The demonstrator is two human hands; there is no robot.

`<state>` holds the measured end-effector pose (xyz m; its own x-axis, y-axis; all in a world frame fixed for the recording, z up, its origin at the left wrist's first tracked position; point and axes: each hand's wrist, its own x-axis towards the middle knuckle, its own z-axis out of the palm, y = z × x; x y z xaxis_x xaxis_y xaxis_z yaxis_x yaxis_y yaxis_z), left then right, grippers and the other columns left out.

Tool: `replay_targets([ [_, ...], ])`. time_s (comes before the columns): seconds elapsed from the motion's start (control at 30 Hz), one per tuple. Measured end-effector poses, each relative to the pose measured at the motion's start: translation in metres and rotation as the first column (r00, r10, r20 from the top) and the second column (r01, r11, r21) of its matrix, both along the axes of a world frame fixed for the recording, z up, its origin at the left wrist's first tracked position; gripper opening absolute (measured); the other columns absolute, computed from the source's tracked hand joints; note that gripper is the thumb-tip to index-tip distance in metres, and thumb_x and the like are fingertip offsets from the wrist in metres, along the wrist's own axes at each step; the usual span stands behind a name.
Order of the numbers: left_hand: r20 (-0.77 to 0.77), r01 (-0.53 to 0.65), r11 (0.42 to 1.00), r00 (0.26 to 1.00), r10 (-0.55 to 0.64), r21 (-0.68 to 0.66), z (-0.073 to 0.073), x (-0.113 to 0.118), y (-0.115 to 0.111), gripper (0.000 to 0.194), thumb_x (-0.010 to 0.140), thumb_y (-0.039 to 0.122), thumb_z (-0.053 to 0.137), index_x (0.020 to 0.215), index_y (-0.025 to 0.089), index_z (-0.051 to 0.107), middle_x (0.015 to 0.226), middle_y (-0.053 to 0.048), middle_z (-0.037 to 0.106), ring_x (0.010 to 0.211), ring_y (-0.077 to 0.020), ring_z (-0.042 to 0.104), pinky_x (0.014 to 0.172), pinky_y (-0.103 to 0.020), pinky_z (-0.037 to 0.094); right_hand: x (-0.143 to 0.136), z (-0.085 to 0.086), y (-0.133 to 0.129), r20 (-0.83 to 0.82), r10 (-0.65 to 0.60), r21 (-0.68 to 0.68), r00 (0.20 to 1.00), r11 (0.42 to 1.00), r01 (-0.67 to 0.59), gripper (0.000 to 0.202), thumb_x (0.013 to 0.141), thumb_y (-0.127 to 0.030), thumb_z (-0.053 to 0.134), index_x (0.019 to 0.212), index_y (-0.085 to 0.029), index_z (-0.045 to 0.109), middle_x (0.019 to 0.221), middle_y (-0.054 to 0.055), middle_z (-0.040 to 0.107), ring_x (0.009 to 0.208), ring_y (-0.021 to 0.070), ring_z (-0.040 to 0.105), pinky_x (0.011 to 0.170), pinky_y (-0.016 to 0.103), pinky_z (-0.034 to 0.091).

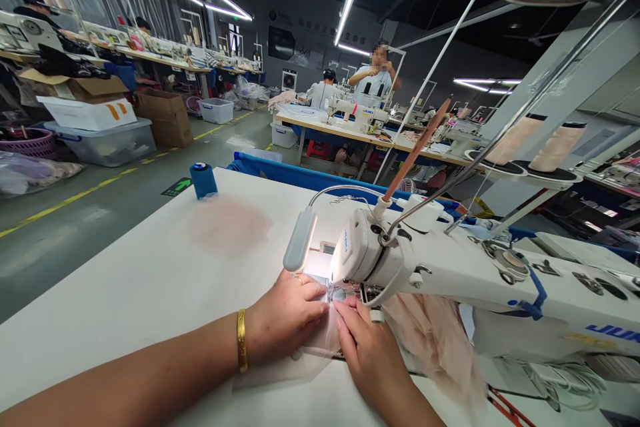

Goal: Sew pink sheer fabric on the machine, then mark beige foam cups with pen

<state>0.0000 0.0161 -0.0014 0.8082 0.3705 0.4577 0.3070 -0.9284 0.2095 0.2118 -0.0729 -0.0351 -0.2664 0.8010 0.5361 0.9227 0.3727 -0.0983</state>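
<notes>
A white sewing machine (357, 250) stands before me, its needle area lit by a small gooseneck lamp (301, 239). At the presser foot, my left hand (287, 313) has its thumb and fingers closed on thin sheer fabric (326, 339). From the other side, my right hand (373, 343) pinches the same fabric close to the needle, fingertips almost meeting those of the left. Part of the fabric is hidden beneath both hands. A bunched heap of pale pink sheer cloth (433, 327) lies right of my right hand, under the machine arm.
On the white table (150, 320) are a blue thread cone (203, 181) and a flat pale pink sheer piece (230, 223). Two peach thread cones (557, 147) stand at right. Red-handled scissors or a similar tool (507, 407) lie lower right. Co-workers sit and stand behind.
</notes>
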Motion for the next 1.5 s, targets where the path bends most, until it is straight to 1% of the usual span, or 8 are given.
replay_targets([
  [0.17, -0.039, -0.004, 0.997, 0.999, 0.001, -0.073, 0.011, -0.006, -0.007, 0.016, 0.099, 0.033, 0.06, 0.093, 0.023, 0.07, 0.101, -0.007, 0.071, 0.095, -0.0238, 0.063, 0.093, -0.041, 0.043, 0.002, 0.014, -0.005, -0.019, 0.059, -0.103, 0.998, 0.993, -0.06, 0.036, 0.095, -0.008, 0.043, 0.122, -0.02, 0.065, 0.11, 0.014, 0.075, 0.091, 0.0307, 0.072, 0.074, 0.041, 0.06],
  [0.3, -0.135, -0.026, 0.983, 0.991, 0.001, -0.183, 0.018, -0.015, -0.023, 0.047, 0.071, 0.059, 0.085, 0.094, 0.023, 0.065, 0.104, -0.005, 0.067, 0.094, -0.0266, 0.061, 0.091, -0.044, 0.044, 0.009, 0.025, -0.008, -0.093, 0.265, -0.229, 0.96, 0.932, -0.28, 0.05, 0.087, -0.015, 0.066, 0.136, -0.023, 0.057, 0.131, 0.011, 0.07, 0.111, 0.0293, 0.069, 0.088, 0.037, 0.06],
  [0.57, -0.136, -0.128, 0.991, 0.983, 0.122, -0.037, -0.021, -0.002, -0.026, 0.026, 0.067, 0.005, 0.063, 0.077, 0.022, 0.045, 0.088, -0.001, 0.067, 0.075, -0.0189, 0.057, 0.071, -0.034, 0.041, 0.013, -0.005, 0.016, -0.123, 0.425, 0.022, 0.897, 0.905, -0.426, 0.008, 0.104, -0.023, 0.05, 0.097, -0.026, 0.053, 0.088, 0.001, 0.071, 0.08, 0.0198, 0.064, 0.067, 0.025, 0.05],
  [0.7, -0.034, -0.152, 0.977, 0.988, 0.149, -0.146, -0.019, -0.001, -0.024, 0.019, 0.079, 0.011, 0.056, 0.079, 0.024, 0.043, 0.077, 0.0, 0.062, 0.062, -0.0169, 0.049, 0.058, -0.031, 0.036, 0.008, 0.001, 0.014, -0.222, 0.387, 0.033, 0.895, 0.92, -0.39, 0.015, 0.11, -0.027, 0.043, 0.099, -0.027, 0.054, 0.086, -0.001, 0.07, 0.079, 0.0181, 0.065, 0.069, 0.025, 0.05],
  [0.9, 0.009, -0.1, 0.929, 0.994, 0.11, -0.356, -0.004, 0.006, -0.015, 0.039, 0.069, 0.007, 0.056, 0.104, 0.021, 0.061, 0.1, -0.005, 0.069, 0.092, -0.0239, 0.064, 0.082, -0.033, 0.05, 0.001, 0.02, -0.001, -0.401, 0.209, -0.016, 0.892, 0.972, -0.235, 0.023, 0.109, -0.026, 0.046, 0.098, -0.026, 0.066, 0.089, 0.0, 0.074, 0.082, 0.0189, 0.069, 0.073, 0.027, 0.051],
  [1.07, -0.104, -0.143, 0.869, 0.989, 0.106, -0.473, 0.007, 0.013, -0.001, 0.016, 0.075, 0.008, 0.054, 0.078, 0.02, 0.064, 0.087, -0.004, 0.062, 0.083, -0.021, 0.062, 0.073, -0.029, 0.048, -0.002, 0.023, -0.004, -0.548, 0.02, -0.113, 0.836, 0.989, -0.097, 0.026, 0.108, -0.034, 0.052, 0.102, -0.022, 0.075, 0.087, 0.003, 0.077, 0.081, 0.0206, 0.072, 0.072, 0.028, 0.053],
  [1.27, -0.078, -0.113, 0.811, 0.994, 0.082, -0.574, 0.013, 0.013, 0.001, 0.019, 0.082, 0.016, 0.057, 0.084, 0.022, 0.074, 0.09, -0.003, 0.064, 0.083, -0.0187, 0.062, 0.071, -0.026, 0.049, -0.007, 0.024, -0.004, -0.647, -0.062, -0.177, 0.76, 0.982, -0.07, 0.032, 0.106, -0.043, 0.055, 0.101, -0.02, 0.077, 0.087, 0.004, 0.079, 0.077, 0.0202, 0.073, 0.071, 0.027, 0.054],
  [1.5, -0.034, -0.094, 0.83, 0.995, 0.09, -0.549, 0.01, 0.017, 0.004, 0.015, 0.084, 0.024, 0.063, 0.075, 0.022, 0.074, 0.081, -0.001, 0.062, 0.076, -0.0168, 0.061, 0.064, -0.024, 0.044, -0.008, 0.026, -0.005, -0.644, -0.081, -0.216, 0.76, 0.973, -0.08, 0.033, 0.107, -0.044, 0.053, 0.099, -0.022, 0.076, 0.083, 0.002, 0.077, 0.072, 0.0188, 0.07, 0.066, 0.026, 0.051],
])
